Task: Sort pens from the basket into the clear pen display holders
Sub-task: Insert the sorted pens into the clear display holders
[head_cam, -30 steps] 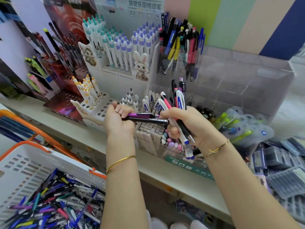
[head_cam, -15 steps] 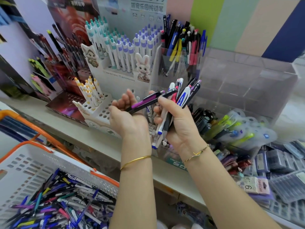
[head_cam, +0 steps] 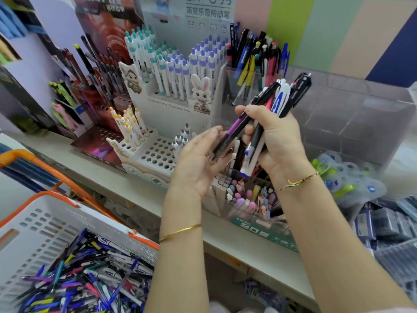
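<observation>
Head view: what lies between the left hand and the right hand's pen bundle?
In the head view, a black-and-purple pen bridges them, running from the pen bundle in the right hand down to the left hand.

- Left hand point(head_cam: 198, 159): bare, as is the forearm behind it all the way to the near edge of the view.
- Left forearm: one thin gold bangle point(head_cam: 180, 231), a plain smooth hoop, worn a little up from the wrist and sitting slightly slanted.
- Right hand point(head_cam: 277, 136): bare, with short fingers point(head_cam: 248, 129).
- Right wrist: a finer gold bracelet point(head_cam: 297, 181), chain-like, with a small straight bar section along it. Its links are too small to make out.
- Right forearm: bare to the near right corner, where a pale pink sliver may be a sleeve edge.
</observation>
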### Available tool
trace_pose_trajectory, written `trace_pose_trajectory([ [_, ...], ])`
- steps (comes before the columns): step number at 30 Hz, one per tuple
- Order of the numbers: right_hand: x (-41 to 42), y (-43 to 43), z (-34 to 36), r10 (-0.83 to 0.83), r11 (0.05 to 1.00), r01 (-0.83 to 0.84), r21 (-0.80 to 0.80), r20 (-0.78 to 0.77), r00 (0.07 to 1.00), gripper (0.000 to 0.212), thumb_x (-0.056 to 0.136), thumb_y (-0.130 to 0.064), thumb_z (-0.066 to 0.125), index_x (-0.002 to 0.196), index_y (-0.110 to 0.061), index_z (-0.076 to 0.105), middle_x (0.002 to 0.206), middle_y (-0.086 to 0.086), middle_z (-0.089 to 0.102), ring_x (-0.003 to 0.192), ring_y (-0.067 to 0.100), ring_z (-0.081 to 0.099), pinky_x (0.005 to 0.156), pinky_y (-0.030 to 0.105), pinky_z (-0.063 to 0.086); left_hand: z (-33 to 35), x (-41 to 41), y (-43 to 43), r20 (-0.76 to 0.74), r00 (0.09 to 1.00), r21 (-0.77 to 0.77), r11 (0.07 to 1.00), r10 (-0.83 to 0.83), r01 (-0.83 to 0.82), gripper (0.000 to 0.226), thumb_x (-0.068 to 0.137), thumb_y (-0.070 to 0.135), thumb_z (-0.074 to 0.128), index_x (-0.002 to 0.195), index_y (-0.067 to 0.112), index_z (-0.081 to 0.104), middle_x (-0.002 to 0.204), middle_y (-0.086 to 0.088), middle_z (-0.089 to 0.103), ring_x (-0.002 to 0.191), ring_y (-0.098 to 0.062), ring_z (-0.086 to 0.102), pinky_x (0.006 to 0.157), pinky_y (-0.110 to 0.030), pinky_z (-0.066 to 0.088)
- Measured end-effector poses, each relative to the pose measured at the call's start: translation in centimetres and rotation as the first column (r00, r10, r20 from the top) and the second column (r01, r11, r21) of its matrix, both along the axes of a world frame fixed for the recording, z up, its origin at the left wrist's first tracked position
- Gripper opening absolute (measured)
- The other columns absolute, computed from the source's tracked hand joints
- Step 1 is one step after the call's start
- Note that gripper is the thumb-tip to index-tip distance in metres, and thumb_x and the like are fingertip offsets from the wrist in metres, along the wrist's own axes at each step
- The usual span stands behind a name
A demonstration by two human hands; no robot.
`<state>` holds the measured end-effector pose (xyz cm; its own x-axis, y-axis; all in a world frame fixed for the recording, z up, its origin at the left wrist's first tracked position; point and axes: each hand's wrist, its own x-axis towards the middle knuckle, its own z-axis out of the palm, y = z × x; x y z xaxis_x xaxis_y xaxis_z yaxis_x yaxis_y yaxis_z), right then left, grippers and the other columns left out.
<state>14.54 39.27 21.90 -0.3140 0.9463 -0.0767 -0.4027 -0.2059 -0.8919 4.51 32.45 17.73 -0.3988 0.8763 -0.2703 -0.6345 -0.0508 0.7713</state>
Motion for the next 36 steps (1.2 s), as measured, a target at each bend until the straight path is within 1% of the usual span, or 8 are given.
trace_pose_trajectory([
  [3, 1.0, 0.2, 0.4, 0.101, 0.992, -0.114, 0.055, 0.193, 0.976, 0.002, 0.082, 0.003, 0.063, 0.083, 0.005, 0.062, 0.061, 0.01, 0.062, 0.041, 0.01, 0.048, 0.04, 0.02, 0.041, 1.0, -0.6, -0.2, -0.447, 0.869, 0.013, 0.97, -0.211, 0.242, 0.035, 0.097, 0.02, 0.054, 0.13, 0.009, 0.055, 0.121, -0.012, 0.066, 0.113, -0.025, 0.063, 0.096, -0.038, 0.052],
  [7, 1.5, -0.1, 0.5, 0.129, 0.981, -0.171, 0.095, 0.338, 0.932, 0.009, 0.078, 0.003, 0.067, 0.086, 0.003, 0.063, 0.079, 0.024, 0.064, 0.045, 0.013, 0.053, 0.044, 0.024, 0.048, 2.1, 0.6, 0.7, -0.492, 0.821, -0.019, 0.946, -0.291, 0.324, 0.037, 0.098, 0.005, 0.048, 0.135, 0.007, 0.046, 0.111, -0.017, 0.062, 0.098, -0.025, 0.064, 0.083, -0.04, 0.057],
  [12, 2.5, 0.2, 0.4, 0.129, 0.977, -0.184, 0.107, 0.392, 0.911, 0.015, 0.08, 0.003, 0.068, 0.077, -0.005, 0.055, 0.058, 0.009, 0.053, 0.045, 0.015, 0.053, 0.048, 0.03, 0.051, 2.1, 3.3, 2.2, -0.427, 0.857, -0.148, 0.958, -0.287, 0.247, 0.031, 0.095, 0.008, 0.039, 0.124, 0.002, 0.045, 0.072, -0.002, 0.053, 0.055, -0.008, 0.055, 0.044, -0.023, 0.042],
  [16, 3.9, 0.5, 0.9, 0.128, 0.977, -0.182, 0.113, 0.374, 0.918, 0.013, 0.084, -0.002, 0.067, 0.082, -0.005, 0.055, 0.06, 0.009, 0.054, 0.045, 0.015, 0.056, 0.043, 0.024, 0.048, 1.9, 5.0, 3.1, -0.356, 0.908, -0.113, 0.975, -0.22, 0.192, 0.018, 0.099, 0.011, 0.037, 0.095, 0.009, 0.054, 0.057, 0.005, 0.047, 0.042, -0.005, 0.047, 0.038, -0.018, 0.025],
  [24, 5.3, 1.3, 0.5, -0.041, 0.961, -0.098, 0.257, 0.487, 0.872, 0.014, 0.084, 0.0, 0.063, 0.074, -0.008, 0.056, 0.058, 0.006, 0.053, 0.05, 0.018, 0.053, 0.049, 0.03, 0.048, 2.3, 7.9, 4.4, 0.084, 0.99, 0.042, 0.993, -0.113, 0.109, 0.014, 0.102, 0.012, 0.045, 0.103, 0.009, 0.059, 0.071, -0.005, 0.065, 0.046, -0.008, 0.057, 0.045, -0.019, 0.047],
  [26, 5.6, 1.5, 0.7, -0.103, 0.947, -0.071, 0.314, 0.505, 0.857, 0.006, 0.084, 0.0, 0.062, 0.079, 0.0, 0.058, 0.066, 0.013, 0.055, 0.058, 0.023, 0.054, 0.056, 0.037, 0.05, 2.3, 8.2, 4.4, 0.179, 0.965, 0.064, 0.981, -0.19, 0.181, 0.023, 0.103, 0.019, 0.044, 0.118, 0.008, 0.057, 0.089, -0.01, 0.07, 0.066, -0.015, 0.069, 0.056, -0.031, 0.056],
  [30, 5.7, 2.1, 1.1, -0.152, 0.935, -0.054, 0.349, 0.536, 0.831, 0.02, 0.086, -0.003, 0.061, 0.095, 0.014, 0.059, 0.084, 0.031, 0.063, 0.071, 0.031, 0.06, 0.072, 0.051, 0.054, 2.3, 8.8, 4.9, 0.222, 0.95, 0.053, 0.975, -0.221, 0.214, 0.034, 0.103, 0.03, 0.042, 0.132, 0.014, 0.052, 0.113, -0.011, 0.069, 0.091, -0.023, 0.071, 0.067, -0.039, 0.058],
  [36, 5.2, 2.8, 0.5, -0.163, 0.92, -0.128, 0.372, 0.657, 0.736, 0.027, 0.088, -0.022, 0.066, 0.087, 0.006, 0.064, 0.084, 0.024, 0.067, 0.074, 0.031, 0.062, 0.078, 0.047, 0.052, 2.5, 9.3, 5.2, 0.309, 0.921, 0.022, 0.97, -0.235, 0.24, 0.041, 0.103, 0.042, 0.038, 0.13, 0.019, 0.059, 0.112, -0.003, 0.071, 0.097, -0.017, 0.068, 0.073, -0.035, 0.055],
])
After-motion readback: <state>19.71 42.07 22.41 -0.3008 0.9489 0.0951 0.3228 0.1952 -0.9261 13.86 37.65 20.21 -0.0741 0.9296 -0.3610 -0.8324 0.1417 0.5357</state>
